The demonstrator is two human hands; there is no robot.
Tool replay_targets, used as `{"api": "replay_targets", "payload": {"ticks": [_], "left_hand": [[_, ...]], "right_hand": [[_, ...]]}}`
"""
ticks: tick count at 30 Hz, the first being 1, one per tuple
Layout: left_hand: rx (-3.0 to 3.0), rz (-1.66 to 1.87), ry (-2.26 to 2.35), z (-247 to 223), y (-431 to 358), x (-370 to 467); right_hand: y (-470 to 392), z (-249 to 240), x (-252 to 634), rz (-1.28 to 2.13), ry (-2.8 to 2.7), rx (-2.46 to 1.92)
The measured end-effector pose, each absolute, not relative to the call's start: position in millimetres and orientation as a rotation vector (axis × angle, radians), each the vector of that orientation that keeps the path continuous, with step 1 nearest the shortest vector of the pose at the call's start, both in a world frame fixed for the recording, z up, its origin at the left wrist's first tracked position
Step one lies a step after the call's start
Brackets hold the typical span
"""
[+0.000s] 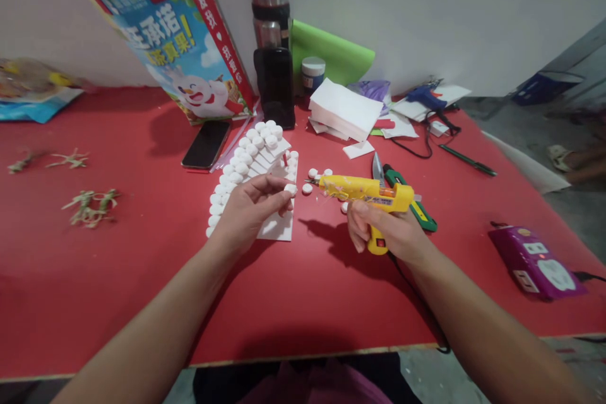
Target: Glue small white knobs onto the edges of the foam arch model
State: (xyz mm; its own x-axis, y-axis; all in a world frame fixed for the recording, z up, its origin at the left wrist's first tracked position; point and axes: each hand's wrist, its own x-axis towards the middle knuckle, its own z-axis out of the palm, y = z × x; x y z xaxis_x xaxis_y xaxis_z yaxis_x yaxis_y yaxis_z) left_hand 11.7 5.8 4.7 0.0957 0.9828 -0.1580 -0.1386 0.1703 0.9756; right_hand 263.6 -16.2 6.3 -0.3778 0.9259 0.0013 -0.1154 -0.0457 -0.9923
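I have the yellow glue gun (pixel 348 188) held roughly level, its nozzle pointing left at a small white disc (pixel 290 190), pinched just short of the tip. To the left I see the white stepped model (pixel 235 170), similar discs packed along its curved left side; loose discs (pixel 307 189) lie near the nozzle.

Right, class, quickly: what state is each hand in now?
Left hand: closed, pinching a white disc.
Right hand: closed, holding the glue gun.
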Motion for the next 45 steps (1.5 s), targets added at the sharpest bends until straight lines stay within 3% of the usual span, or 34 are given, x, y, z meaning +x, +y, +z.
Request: {"api": "replay_targets", "payload": {"ticks": [7, 16, 26, 45], "left_hand": [[1.903, 1.003, 1.568, -2, 0, 7], [2.509, 0.638, 1.66, -12, 1, 5], [2.65, 0.301, 1.859, -6, 6, 18], [2.624, 0.234, 1.823, 1, 2, 17]], "right_hand": [[-13, 9, 269, 1.521, -1.314, -0.945], [-14, 13, 267, 1.499, -1.321, -0.945], [-15, 12, 267, 1.543, -1.281, -0.947], [-15, 12, 266, 1.553, -1.287, -0.941]]}}
